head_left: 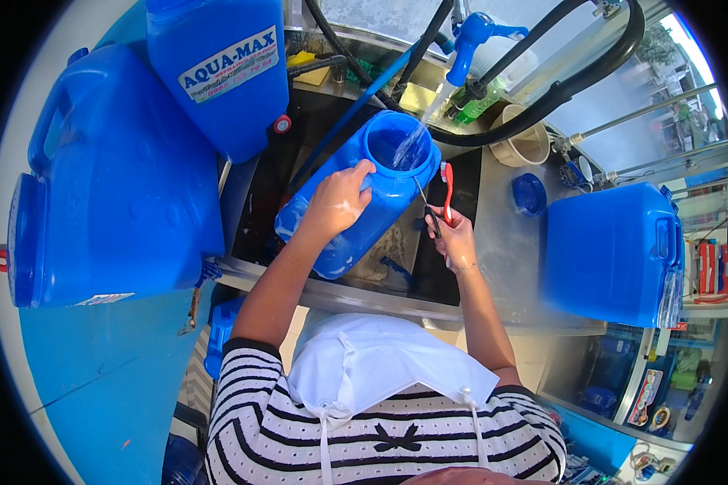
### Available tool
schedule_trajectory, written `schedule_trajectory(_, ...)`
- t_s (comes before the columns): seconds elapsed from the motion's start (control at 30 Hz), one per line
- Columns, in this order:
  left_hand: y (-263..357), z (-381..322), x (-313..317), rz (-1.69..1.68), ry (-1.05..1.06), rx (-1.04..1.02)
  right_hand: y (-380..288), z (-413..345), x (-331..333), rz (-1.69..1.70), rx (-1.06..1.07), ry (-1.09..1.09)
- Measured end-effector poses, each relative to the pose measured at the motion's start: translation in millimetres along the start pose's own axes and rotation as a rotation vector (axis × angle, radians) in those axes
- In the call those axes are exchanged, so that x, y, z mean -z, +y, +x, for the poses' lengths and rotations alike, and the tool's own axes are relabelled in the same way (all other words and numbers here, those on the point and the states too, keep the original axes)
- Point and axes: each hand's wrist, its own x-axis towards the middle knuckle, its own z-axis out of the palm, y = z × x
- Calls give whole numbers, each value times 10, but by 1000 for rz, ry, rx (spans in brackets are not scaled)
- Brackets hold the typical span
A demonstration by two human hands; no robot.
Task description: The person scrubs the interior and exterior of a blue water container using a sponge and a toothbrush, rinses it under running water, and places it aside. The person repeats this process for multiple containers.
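Note:
A blue plastic water container (370,221) lies tilted over the sink, its wide round mouth facing up and away from me. My left hand (338,201) grips it beside the mouth, with foam on the skin and on the container's lower side. Water (435,106) runs from a blue tap (465,51) into the mouth. In my right hand (458,235) are a red toothbrush (449,189), bristles up, and a black-handled tool (432,220) with a thin metal shaft. The shaft's tip is close to the container's rim; whether it touches, I cannot tell.
Large blue water containers stand at left (115,182), at back left (218,121) and on the steel counter (503,267) at right (606,254). A black hose (582,79) loops behind the sink. A beige tub (520,136) and a blue cap (529,194) are on the right.

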Motion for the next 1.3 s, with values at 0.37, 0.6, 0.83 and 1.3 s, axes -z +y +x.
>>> schedule_trajectory(0.37,1,-1,-31,-18,9,7,-100,-100,7,38,-84,14)
schedule_trajectory(0.6,10,9,-14,-6,2,31,-104,-71,-26,41,-100,24)
schedule_trajectory(0.83,24,-7,-2,-17,13,7,-116,-86,-35,50,-84,6)
schedule_trajectory(1.3,34,-25,-7,-6,-11,38,-106,-101,-102,88,-117,-4)
